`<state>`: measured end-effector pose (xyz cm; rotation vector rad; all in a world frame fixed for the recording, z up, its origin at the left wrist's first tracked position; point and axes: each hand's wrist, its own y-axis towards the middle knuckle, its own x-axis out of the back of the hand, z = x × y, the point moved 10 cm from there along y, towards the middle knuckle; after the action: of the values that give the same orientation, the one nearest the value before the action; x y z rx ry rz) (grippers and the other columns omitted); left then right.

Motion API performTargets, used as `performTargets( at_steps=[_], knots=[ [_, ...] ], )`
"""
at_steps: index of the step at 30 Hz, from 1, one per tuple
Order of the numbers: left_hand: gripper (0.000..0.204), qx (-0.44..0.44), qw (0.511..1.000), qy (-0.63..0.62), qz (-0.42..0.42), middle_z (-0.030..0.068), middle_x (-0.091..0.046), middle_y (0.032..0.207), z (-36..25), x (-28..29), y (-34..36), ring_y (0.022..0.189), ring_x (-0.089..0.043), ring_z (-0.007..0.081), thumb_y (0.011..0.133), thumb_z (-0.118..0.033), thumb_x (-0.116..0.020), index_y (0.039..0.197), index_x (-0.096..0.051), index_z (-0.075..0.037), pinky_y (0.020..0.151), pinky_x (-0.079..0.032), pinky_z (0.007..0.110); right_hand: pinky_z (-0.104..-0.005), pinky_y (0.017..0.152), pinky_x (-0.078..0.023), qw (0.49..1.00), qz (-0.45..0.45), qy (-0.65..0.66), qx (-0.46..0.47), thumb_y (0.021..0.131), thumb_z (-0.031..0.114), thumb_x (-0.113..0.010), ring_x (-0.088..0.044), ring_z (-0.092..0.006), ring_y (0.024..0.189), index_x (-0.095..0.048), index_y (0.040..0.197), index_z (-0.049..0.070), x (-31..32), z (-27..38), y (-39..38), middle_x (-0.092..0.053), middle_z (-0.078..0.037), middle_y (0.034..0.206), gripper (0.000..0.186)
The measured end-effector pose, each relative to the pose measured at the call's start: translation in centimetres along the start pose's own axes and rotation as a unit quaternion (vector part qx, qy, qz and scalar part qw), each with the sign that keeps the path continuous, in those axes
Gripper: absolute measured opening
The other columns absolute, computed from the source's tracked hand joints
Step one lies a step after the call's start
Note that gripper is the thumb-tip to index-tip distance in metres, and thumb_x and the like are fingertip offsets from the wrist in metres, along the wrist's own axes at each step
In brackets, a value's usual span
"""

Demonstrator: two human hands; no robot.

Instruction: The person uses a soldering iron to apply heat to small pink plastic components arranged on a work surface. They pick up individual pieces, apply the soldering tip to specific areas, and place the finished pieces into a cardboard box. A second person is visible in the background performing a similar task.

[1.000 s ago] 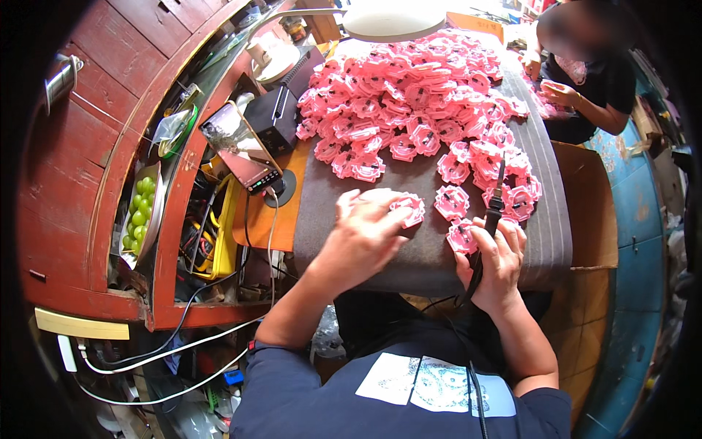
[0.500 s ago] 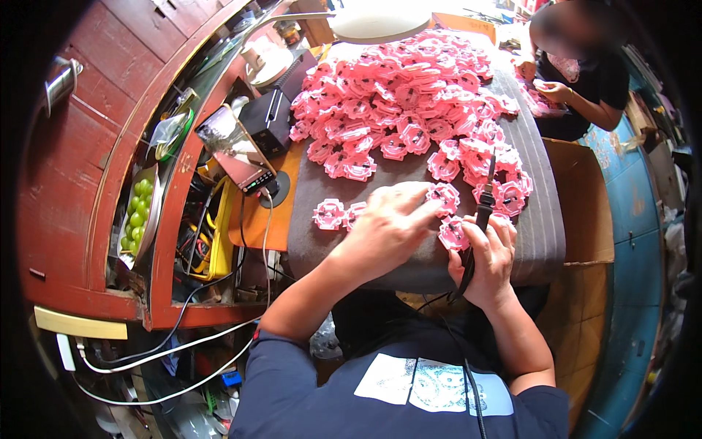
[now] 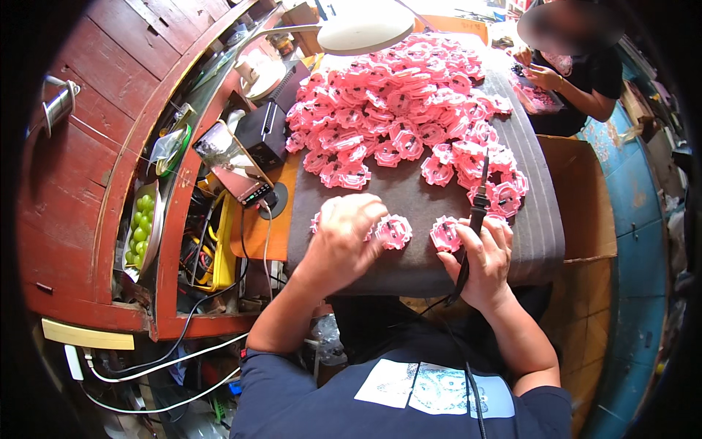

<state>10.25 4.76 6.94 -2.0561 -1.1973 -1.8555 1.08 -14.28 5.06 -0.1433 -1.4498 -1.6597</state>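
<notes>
Pink pieces (image 3: 384,99), flat with notched outlines and small dark marks near the middle, lie heaped across the far part of a dark, cloth-covered worktop (image 3: 406,192); the heap narrows into a tongue that runs forward along the right side. Nearer the front edge, a loose piece (image 3: 393,232) lies flat just beside the thumb of the left hand (image 3: 338,233), and another shows partly at that hand's outer side, toward the left edge. The left hand is bent and slightly blurred above this row; whether its fingers grip anything cannot be told. The right hand (image 3: 484,257), near the front right corner, grasps a slim black tool (image 3: 477,208), its thin tip pointing toward the far edge and overlapping the tongue in view. A single piece (image 3: 444,234) sits at this hand's thumb and fingertips; whether it is pinched is unclear. The tool's cord (image 3: 468,366) passes down over the dark shirt. Beyond the worktop's left edge stand a phone (image 3: 232,162), tilted on its holder, and a black box (image 3: 265,130); a white lamp (image 3: 365,31) overhangs the heap. Past the far right corner, a co-worker's hand (image 3: 542,77) is raised above further pink items.
</notes>
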Motion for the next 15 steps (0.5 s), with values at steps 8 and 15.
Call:
performTargets(
  at_steps=[8, 15],
  knots=[
    [0.036, 0.049, 0.998, 0.03, 0.01, 0.0173, -0.064, 0.132, 3.3, -1.3, 2.7, 0.128, -0.056, 0.0372, 0.099, -0.024, -0.071, 0.128, -0.068, -0.002, 0.111, -0.042, 0.048, -0.0536, 0.105, -0.04, 1.0, -0.005, 0.0, -0.006, 0.085, 0.025, -0.081, -0.063, -0.0395, 0.115, -0.061, 0.134, 0.01, -0.1, -0.1, -0.2, -0.073, -0.016, 0.119, 0.054],
    [0.032, 0.025, 0.999, -0.015, 0.046, 0.0156, -0.069, 0.127, -0.1, -0.3, 1.8, 0.123, -0.061, 0.0355, 0.1, -0.026, -0.07, 0.124, -0.07, -0.004, 0.107, -0.045, 0.049, -0.0546, 0.105, -0.04, 1.0, 0.003, -0.01, -0.009, 0.088, 0.027, -0.079, -0.063, -0.0394, 0.116, -0.061, 0.135, 0.011, -0.4, -0.4, -0.5, -0.073, -0.016, 0.12, 0.052]
  ],
)
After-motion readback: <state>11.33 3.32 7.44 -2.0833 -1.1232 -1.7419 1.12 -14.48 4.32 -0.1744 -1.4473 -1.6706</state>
